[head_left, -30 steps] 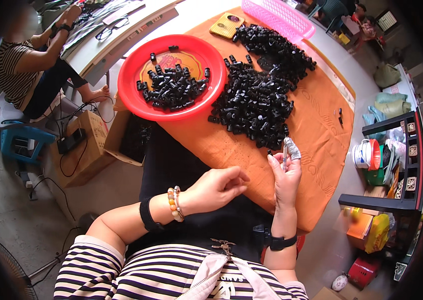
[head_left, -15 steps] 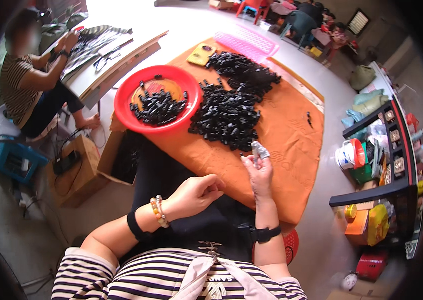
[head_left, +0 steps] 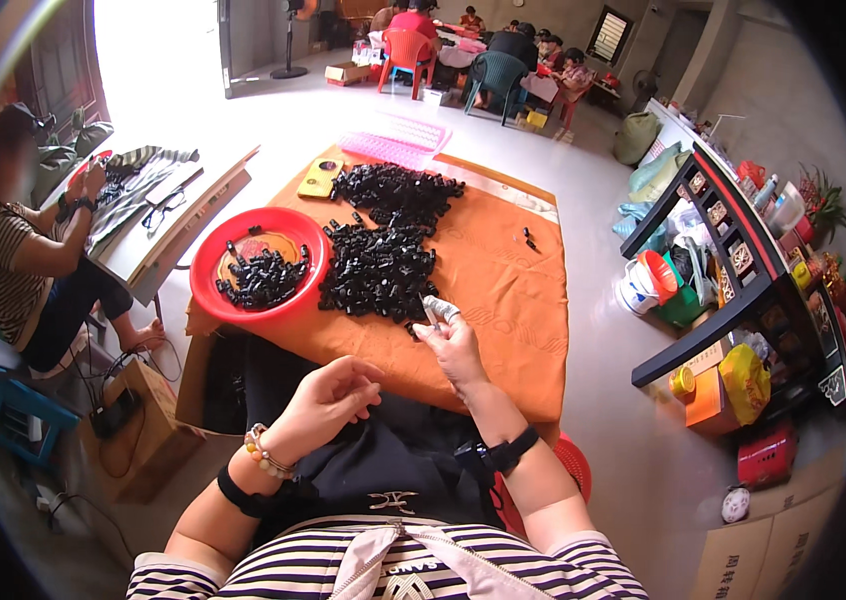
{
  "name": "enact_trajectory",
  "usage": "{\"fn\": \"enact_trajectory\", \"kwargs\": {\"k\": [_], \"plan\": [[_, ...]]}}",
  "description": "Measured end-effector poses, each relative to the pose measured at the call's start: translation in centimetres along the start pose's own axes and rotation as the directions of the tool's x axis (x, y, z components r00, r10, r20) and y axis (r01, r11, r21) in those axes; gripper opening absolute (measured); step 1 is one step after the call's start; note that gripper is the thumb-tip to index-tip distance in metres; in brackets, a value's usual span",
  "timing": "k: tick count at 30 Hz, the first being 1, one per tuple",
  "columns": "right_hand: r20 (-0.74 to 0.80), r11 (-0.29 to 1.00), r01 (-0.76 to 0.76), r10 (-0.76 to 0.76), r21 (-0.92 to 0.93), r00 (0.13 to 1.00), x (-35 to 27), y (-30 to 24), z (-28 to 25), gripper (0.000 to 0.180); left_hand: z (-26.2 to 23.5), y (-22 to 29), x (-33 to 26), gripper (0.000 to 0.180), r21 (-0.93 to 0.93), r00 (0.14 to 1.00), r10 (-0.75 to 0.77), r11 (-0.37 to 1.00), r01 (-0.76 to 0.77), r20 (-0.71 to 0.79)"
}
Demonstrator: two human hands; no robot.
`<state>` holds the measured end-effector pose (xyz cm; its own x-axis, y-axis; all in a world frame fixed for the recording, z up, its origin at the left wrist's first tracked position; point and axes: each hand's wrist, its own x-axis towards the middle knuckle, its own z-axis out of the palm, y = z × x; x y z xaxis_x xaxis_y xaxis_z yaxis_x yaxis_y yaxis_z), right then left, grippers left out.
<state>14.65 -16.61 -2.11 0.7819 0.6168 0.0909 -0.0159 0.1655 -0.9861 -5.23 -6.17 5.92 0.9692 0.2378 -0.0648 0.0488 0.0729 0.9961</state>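
My right hand reaches to the near right edge of a heap of small black plastic pieces. A grey-silver wrapping covers one of its fingers. Thumb and fingers pinch together there, seemingly on a small black piece. Above my lap, in front of the table edge, my left hand is loosely closed; whatever it may hold is hidden. A red round basin holding more black pieces stands left of the heap. Behind lies a second black heap. All rest on an orange cloth.
A yellow block with round holes and a pink perforated tray lie at the table's far end. Two black pieces sit apart at right. Cardboard boxes stand lower left. A co-worker sits at a table on the left.
The whole view has shifted, showing more of the room's far side. My left hand has loosened slightly from a tighter curl. My right hand stays by the heap's near edge.
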Motion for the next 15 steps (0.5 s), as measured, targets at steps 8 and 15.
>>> {"fn": "enact_trajectory", "kwargs": {"k": [8,15], "plan": [[0.230,0.985,-0.163,0.147,0.050,0.962,-4.7,-9.0,4.0,0.042,-0.7,1.7,-2.4,0.020,-0.020,0.997,0.052,0.998,-0.054,-0.061],[0.309,0.980,-0.176,0.139,0.094,0.941,-7.6,-12.4,5.8,0.039,-1.0,3.1,-3.3,0.025,-0.148,0.986,0.104,0.981,-0.123,-0.130]]}}
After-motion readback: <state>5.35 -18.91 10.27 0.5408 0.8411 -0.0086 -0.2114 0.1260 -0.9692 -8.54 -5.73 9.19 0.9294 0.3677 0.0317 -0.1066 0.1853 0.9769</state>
